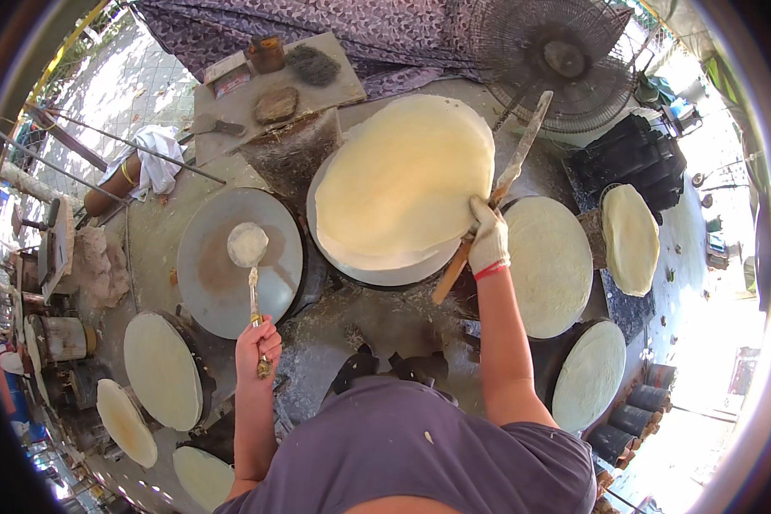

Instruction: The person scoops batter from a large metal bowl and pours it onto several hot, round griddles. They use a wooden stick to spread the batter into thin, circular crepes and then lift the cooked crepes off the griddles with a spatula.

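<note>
My left hand [258,347] is closed around the handle of a ladle [254,291]. Its round bowl, coated in pale batter, hangs over a flat grey griddle [201,287] with a brownish wet smear. My right hand [489,240], in a white glove with a red band, grips a long flat spatula [529,137], pale at its far end and wooden at its near end. Its fingers also meet the edge of a large thin pale flatbread [403,171]. That flatbread spreads over a second griddle [394,276], showing a strip of grey surface along the near side.
More griddles with round flatbreads stand at right [546,270] and left [163,368]. A large fan [565,60] stands at the back right. At the back left, a small table [338,77] bears a brown jar [266,54]. A metal rod [176,158] juts in from the left.
</note>
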A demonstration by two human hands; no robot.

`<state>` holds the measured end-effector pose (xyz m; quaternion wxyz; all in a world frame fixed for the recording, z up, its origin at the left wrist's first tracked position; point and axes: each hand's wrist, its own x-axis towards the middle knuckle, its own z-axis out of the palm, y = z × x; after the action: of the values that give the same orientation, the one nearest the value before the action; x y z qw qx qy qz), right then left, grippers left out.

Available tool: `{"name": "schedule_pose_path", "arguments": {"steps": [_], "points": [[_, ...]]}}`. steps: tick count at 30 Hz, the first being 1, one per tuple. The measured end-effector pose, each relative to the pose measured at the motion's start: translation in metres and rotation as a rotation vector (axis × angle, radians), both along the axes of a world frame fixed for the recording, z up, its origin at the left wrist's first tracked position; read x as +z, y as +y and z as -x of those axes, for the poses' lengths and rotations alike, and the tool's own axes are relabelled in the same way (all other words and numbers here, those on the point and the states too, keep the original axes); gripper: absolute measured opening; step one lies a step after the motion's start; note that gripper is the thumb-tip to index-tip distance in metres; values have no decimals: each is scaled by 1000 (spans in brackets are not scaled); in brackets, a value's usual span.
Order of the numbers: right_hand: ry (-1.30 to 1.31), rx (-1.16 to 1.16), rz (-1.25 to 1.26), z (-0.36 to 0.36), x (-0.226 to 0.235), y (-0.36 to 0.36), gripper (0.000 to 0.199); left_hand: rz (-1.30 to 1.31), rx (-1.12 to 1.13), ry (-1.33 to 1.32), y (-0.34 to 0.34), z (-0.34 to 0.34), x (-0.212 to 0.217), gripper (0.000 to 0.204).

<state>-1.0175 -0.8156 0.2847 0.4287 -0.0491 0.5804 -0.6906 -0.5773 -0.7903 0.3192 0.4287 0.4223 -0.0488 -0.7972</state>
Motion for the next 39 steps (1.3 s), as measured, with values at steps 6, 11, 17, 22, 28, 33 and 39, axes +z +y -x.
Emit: {"name": "schedule_pose_path", "arguments": {"steps": [6, 11, 17, 22, 28, 33, 39], "points": [[251, 71, -168, 137, 17, 77, 22, -6, 27, -7, 34, 59, -12, 13], [660, 30, -190, 330, 123, 177, 13, -23, -13, 65, 62, 152, -26, 14], [1355, 256, -523, 436, 272, 234, 22, -86, -42, 161, 92, 236, -17, 18], [1791, 242, -768, 446, 169, 265, 12, -45, -152, 105, 105, 292, -2, 17], [1607, 241, -989, 480, -15, 294, 13, 11, -186, -6, 126, 313, 9, 18], [1400, 385, -905, 471, -21, 294, 31, -12, -102, -24, 150, 300, 11, 19], [1352, 532, -493, 335, -7, 204, 42, 76, 90, 84, 208, 246, 29, 18]]}}
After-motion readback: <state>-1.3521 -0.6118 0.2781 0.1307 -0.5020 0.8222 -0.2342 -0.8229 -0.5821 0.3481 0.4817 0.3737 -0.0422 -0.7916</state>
